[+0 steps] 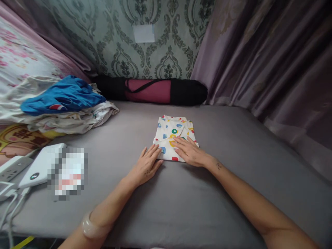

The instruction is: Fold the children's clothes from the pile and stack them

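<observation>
A folded white garment (168, 129) with red, blue, yellow and green prints lies flat on the grey sheet in front of me. Its near part is folded up over the rest as a band. My right hand (190, 152) rests flat across the right side of that band, fingers stretched out. At the band's left edge, my left hand (149, 162) touches the cloth with its fingertips, the fingers extended and the palm over the sheet. The cloth under my right palm is hidden.
Left, a pile of clothes includes a blue shirt (67, 95). Nearer stand a white power bank (45, 164), a power strip (15, 167) with cables, and a blurred-out item (70, 173). A black and maroon bag (153, 90) lies along the wall; curtains (249, 52) hang right.
</observation>
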`<state>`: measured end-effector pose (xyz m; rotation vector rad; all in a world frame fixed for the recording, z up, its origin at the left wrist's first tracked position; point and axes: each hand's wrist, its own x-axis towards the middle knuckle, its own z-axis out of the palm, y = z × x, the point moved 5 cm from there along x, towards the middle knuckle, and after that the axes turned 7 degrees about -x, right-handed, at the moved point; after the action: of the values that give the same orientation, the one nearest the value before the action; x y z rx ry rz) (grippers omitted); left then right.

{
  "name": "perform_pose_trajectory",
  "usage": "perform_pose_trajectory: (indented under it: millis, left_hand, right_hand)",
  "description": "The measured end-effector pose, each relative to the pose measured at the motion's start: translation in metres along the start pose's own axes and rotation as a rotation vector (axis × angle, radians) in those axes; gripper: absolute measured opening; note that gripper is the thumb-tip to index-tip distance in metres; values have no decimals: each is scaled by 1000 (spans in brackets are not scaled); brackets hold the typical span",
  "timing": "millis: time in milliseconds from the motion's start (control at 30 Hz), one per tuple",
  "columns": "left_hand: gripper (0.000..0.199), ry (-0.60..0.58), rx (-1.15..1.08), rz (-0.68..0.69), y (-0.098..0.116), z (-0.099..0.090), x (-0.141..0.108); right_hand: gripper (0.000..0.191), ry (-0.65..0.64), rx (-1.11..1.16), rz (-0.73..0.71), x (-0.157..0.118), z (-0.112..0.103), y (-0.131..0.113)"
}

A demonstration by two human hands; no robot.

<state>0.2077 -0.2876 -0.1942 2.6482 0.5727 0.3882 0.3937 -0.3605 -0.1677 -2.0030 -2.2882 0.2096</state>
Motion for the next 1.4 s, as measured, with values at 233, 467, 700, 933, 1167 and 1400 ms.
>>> perform_pose_trajectory:
  millis: [233, 467, 700, 933, 1167, 1400]
  left_hand:
    - [50, 61, -32, -27, -12, -4, -3]
    - [41, 131, -94, -47, -24, -5, -3]
    - [35, 359, -180, -88, -43, -11, -2]
    - [39, 388, -232, -197, -46, -20, -1]
    - [37, 352, -167, -108, -32, -19, 4]
    - [46, -1, 76, 40, 4, 10, 53]
  right_hand:
    - [60, 97, -113, -86, 32, 13, -23]
    - [62, -6, -75, -26, 39, 26, -13]
    - [61, 79, -74, -49, 58, 15, -54]
    - [63, 16, -3, -75, 80, 39, -74]
    - [65, 83, 131, 39, 43, 18, -48]
    - [61, 98, -73, 207, 9, 22, -14]
